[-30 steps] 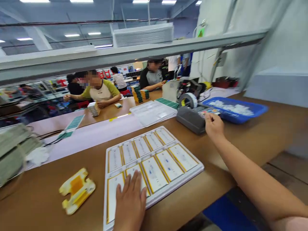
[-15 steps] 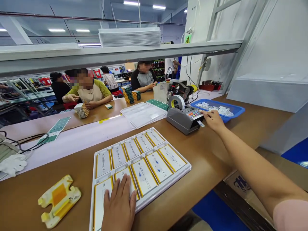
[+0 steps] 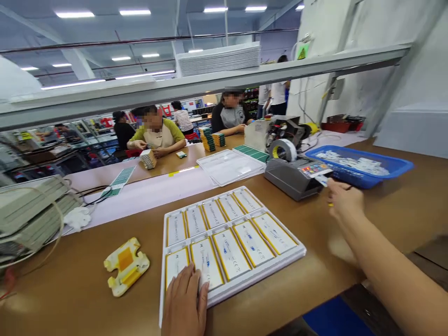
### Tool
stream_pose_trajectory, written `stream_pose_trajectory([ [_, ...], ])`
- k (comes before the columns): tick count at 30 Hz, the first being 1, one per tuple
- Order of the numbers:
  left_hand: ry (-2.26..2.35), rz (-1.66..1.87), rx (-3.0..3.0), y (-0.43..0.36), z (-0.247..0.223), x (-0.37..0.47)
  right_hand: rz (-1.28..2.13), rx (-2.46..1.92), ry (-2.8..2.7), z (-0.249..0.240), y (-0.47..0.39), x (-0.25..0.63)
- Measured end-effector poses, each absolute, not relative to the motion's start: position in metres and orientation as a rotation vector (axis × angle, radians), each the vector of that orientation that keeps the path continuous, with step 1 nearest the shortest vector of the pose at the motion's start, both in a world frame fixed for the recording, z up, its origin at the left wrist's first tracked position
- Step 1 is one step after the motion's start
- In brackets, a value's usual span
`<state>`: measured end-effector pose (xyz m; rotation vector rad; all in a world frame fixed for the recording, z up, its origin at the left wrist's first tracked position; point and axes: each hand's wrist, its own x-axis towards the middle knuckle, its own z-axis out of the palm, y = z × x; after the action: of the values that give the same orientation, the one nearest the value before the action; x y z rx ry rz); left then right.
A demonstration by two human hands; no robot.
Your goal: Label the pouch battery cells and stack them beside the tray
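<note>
Several front cells (image 3: pixel 231 256) bear blue marks; back cells (image 3: pixel 214 214), none seen. Right fingers (image 3: pixel 335 187) apparently pinch a strip (image 3: pixel 321 180) at the dispenser (image 3: pixel 292 177); left fingers (image 3: pixel 184 281) lie open over the tray (image 3: pixel 259 276).

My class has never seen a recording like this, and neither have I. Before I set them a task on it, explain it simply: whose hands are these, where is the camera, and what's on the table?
There is no robot here: these are a person's bare hands. One camera, worn on the head, looks forward and down.

On the brown table lies a white tray of ten flat, yellow-edged packs. The left hand is over its near left part. The right hand reaches to a small strip sticking out of a grey machine; whether it pinches the strip is hard to tell.

Nearby are a tape roll, a blue basket of small white pieces and a yellow-and-white block.
</note>
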<state>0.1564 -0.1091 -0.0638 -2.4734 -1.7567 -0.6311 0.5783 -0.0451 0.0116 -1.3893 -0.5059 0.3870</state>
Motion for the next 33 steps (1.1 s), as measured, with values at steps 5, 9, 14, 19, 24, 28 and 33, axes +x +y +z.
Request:
stream_pose_trajectory([
  [5, -1.797, -0.833, -2.304, -0.137, -0.071, 0.138, 0.616, -1.376, -1.832, 0.026, -0.031, 0.443],
  [9, -1.824, -0.921, -2.208, -0.147, -0.07, 0.142, 0.705, -1.139, -2.498, 0.017, -0.021, 0.32],
  [14, -1.893, -0.896, -2.146, -0.148, -0.073, 0.145, 0.589, -1.23, -2.878, -0.008, -0.019, 0.25],
  [19, -1.888, -0.729, -2.235, -0.145, -0.076, 0.146, 0.562, -1.423, -2.74, -0.02, -0.006, 0.247],
  [24, -2.0, -0.523, -2.298, -0.134, -0.057, 0.146, 0.822, -1.289, -2.632, -0.013, 0.012, 0.266],
  [28, -2.034, -0.308, -2.407, -0.118, -0.034, 0.147, 1.298, -1.32, -2.134, 0.002, 0.025, 0.314],
  [33, -1.946, -0.294, -2.609, -0.093, -0.019, 0.131, 1.221, -1.428, -1.804, 0.023, 0.016, 0.404],
])
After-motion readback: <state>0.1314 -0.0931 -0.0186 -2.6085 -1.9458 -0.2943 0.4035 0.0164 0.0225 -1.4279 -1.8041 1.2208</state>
